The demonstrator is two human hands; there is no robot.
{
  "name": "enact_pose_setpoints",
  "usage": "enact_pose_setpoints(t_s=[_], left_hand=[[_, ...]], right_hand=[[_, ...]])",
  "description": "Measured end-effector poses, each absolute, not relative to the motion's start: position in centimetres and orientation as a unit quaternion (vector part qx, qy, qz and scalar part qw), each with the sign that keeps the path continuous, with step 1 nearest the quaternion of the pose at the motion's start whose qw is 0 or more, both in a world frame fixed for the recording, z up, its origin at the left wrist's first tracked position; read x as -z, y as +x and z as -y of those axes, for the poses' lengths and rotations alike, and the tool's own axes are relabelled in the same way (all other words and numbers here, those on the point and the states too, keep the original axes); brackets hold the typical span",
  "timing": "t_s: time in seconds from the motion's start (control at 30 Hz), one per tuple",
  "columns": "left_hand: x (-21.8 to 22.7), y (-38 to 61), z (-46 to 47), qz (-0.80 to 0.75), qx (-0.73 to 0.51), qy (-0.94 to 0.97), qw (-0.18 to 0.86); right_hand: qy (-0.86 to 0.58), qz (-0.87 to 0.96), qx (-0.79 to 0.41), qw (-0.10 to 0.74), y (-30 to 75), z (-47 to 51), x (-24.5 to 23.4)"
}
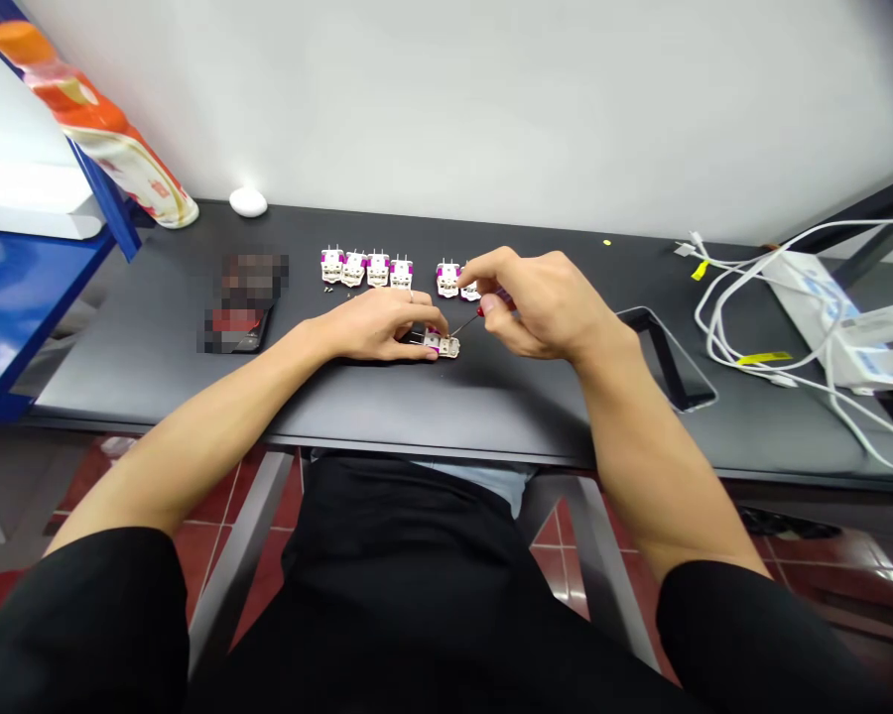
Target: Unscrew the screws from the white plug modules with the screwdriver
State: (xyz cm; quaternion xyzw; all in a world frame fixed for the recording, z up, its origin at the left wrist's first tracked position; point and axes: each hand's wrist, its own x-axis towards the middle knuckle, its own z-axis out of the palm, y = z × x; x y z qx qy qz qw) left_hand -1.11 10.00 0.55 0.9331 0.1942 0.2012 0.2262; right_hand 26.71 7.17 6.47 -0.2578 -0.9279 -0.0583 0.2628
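My left hand (391, 325) rests on the dark table, fingers closed on a small white-and-purple plug adapter (448, 347) lying on its side. Part of the adapter is hidden behind my fingers. My right hand (540, 302) grips a thin screwdriver (462, 324) with a red handle, mostly covered by the fingers. Its metal shaft slants down to the left, with the tip at the adapter. Behind my left hand stands a row of several similar plug adapters (377, 268), pins up. Two more adapters (447, 279) stand farther right, one partly hidden by my right hand.
Small screws (328, 290) lie before the left row. A phone (249, 332), partly blurred, and a white oval object (248, 202) are at left, near an orange bottle (104, 129). On the right are a clear black-edged case (666, 357), white cables (721, 327) and a white box (811, 317).
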Motion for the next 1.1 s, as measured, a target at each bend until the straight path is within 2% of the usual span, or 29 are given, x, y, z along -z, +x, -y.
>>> enact_pose_setpoints(t_s=[0.47, 1.1], left_hand=[[-0.39, -1.22, -10.02, -0.195, -0.195, 0.936, 0.218], [-0.55, -1.27, -10.11, -0.185, -0.194, 0.932, 0.242]], right_hand=[[-0.284, 0.925, 0.062, 0.246, 26.60, -7.20, -5.91], [-0.269, 0.924, 0.052, 0.266, 26.89, -7.41, -6.18]])
